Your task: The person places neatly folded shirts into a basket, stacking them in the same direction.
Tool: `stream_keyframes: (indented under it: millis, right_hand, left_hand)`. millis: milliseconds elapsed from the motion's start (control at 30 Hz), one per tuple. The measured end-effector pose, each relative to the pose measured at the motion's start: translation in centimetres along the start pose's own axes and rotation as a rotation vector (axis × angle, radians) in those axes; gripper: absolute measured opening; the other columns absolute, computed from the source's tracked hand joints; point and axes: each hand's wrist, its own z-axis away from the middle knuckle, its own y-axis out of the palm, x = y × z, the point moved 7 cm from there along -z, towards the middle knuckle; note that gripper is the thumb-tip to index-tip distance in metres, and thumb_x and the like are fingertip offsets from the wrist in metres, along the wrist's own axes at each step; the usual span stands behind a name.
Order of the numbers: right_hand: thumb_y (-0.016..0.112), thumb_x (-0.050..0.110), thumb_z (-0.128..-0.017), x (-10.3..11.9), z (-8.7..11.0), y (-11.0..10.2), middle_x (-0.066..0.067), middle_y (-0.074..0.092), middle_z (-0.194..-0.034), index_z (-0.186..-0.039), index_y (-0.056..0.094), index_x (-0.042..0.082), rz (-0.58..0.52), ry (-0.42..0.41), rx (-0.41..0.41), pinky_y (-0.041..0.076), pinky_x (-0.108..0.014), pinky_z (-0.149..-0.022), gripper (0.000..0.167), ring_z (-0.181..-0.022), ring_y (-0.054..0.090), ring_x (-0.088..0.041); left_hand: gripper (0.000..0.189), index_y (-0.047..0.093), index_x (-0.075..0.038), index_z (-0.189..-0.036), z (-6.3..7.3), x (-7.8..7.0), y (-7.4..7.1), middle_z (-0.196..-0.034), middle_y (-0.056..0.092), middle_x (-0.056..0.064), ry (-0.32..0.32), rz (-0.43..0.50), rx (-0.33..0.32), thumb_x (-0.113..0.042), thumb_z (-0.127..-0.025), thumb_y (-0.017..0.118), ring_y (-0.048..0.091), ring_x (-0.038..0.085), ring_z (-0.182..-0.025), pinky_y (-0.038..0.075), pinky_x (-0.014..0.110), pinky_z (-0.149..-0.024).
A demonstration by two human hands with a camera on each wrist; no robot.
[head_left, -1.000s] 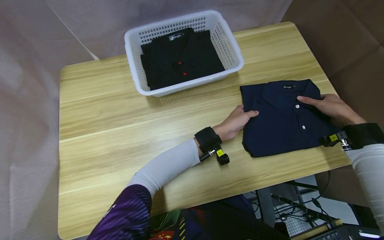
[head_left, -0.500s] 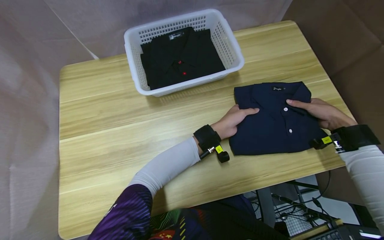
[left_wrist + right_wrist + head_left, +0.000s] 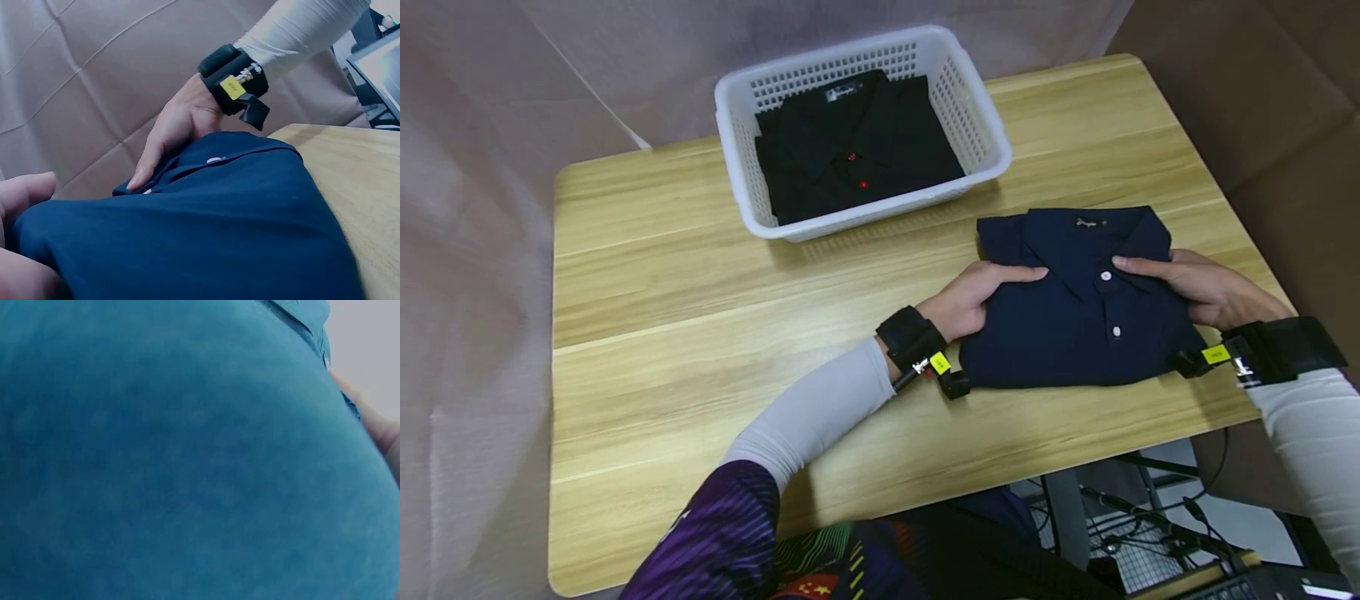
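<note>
Shirt (image 3: 1063, 321), probably light and limp, is best held by opposite sides, where fingers (image 3: 1021, 273) of left hand (image 3: 964, 302) and right hand (image 3: 1208, 286) grip it

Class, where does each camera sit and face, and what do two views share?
Head: on the head, looking down at navy shirt, basket, left hand, right hand.
Left wrist: worn there, facing across shirt toward right hand; left fingers show.
Right wrist: worn there, facing shirt closely; a hand, probably right, shows.
Head and left wrist share right hand.
</note>
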Motion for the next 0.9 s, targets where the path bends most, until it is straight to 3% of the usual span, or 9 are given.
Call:
stream_keyframes:
  millis: [100, 267, 633, 900]
  right_hand:
    - [0.059, 0.036, -0.110, 0.3, 0.2, 0.5, 0.012, 0.079, -0.104, -0.102, 0.077, 0.036, -0.037, -0.007, 0.013, 0.063, -0.031, -0.083, 0.020, -0.094, 0.076, -0.010]
    - [0.059, 0.030, -0.111, 1.3, 0.6, 1.2, 0.013, 0.079, -0.106, -0.103, 0.078, 0.035, -0.087, -0.039, 0.026, 0.063, -0.030, -0.082, 0.021, -0.095, 0.076, -0.008]
    - [0.062, 0.029, -0.110, 5.6, 2.5, 2.1, 0.015, 0.077, -0.107, -0.114, 0.068, 0.038, 0.059, -0.130, -0.028, 0.064, -0.032, -0.082, 0.012, -0.095, 0.076, -0.009]
    - [0.062, 0.022, -0.110, 9.1, 3.6, 3.2, 0.011, 0.079, -0.109, -0.121, 0.067, 0.035, 0.046, -0.166, -0.015, 0.065, -0.033, -0.080, 0.018, -0.095, 0.077, -0.011]
  left_hand:
    - [0.009, 0.079, -0.005, -0.094, 0.3, -0.2, -0.2, -0.095, 0.078, 0.006, -0.031, 0.011, 0.003, -0.002, -0.099, 0.072, 0.075, 0.022, -0.083, 0.063, 0.034, -0.076]
    - [0.011, 0.078, -0.005, -0.094, 1.1, -1.1, -0.6, -0.094, 0.078, 0.006, -0.030, 0.006, 0.010, -0.001, -0.100, 0.070, 0.075, 0.022, -0.083, 0.063, 0.034, -0.075]
    - [0.012, 0.073, -0.008, -0.097, 4.2, -4.5, -0.2, -0.096, 0.076, 0.006, 0.081, -0.057, 0.021, -0.001, -0.104, 0.066, 0.075, 0.021, -0.082, 0.063, 0.033, -0.073]
    - [0.014, 0.075, -0.007, -0.098, 6.4, -6.9, 0.4, -0.097, 0.077, 0.006, 0.154, -0.089, 0.054, -0.002, -0.105, 0.064, 0.075, 0.021, -0.084, 0.063, 0.033, -0.074]
